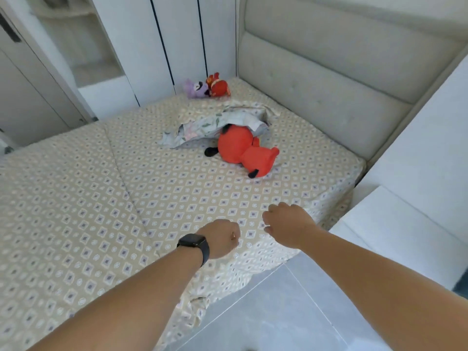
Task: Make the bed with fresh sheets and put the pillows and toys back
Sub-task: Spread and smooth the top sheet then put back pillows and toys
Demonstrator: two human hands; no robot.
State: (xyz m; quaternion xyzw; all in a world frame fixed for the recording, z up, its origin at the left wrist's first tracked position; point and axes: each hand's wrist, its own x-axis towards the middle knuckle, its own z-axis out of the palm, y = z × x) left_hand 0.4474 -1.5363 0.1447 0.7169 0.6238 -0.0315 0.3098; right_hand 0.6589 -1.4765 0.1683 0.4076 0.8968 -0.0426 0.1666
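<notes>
Where it drapes the mattress, the patterned sheet (177,198) lies smooth.

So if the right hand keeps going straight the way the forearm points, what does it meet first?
Probably only the patterned sheet; the right hand aims up-left, and the red plush toy looks slightly off that line, though depth is unclear.

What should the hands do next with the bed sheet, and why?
Probably pull the patterned sheet down and tuck it at the near edge. Both the left hand and right hand seem to have fingers curled on the sheet near the corner, where the fabric hangs loose and bunched over the side. The big red plush toy and floral cloth can wait.
</notes>
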